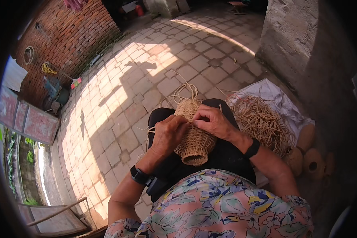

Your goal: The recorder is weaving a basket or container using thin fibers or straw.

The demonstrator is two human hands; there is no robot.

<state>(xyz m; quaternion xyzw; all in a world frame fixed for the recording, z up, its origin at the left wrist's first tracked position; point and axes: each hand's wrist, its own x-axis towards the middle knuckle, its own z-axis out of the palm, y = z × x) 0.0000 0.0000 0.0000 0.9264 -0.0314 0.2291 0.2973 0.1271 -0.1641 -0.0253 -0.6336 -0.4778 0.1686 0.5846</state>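
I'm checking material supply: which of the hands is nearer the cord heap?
Right. The right hand is left of the cord heap, at the woven piece; the left hand is farther left.

You've got a straw-tan, row-patterned tubular woven basket (195,143), a tan tangled cord heap (262,122), a crumpled white sheet (265,90), black cloth trousers (234,164) and a pink cloth shirt (220,202) printed with blue-yellow flowers and grey-green leaves.

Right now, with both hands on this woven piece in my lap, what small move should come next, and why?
I'd probably have the left hand steady the woven piece while the right hand gently snugs its weave: both hands meet near its middle, and loose strands trail beyond its far end. Exactly what the hands pinch isn't clear.
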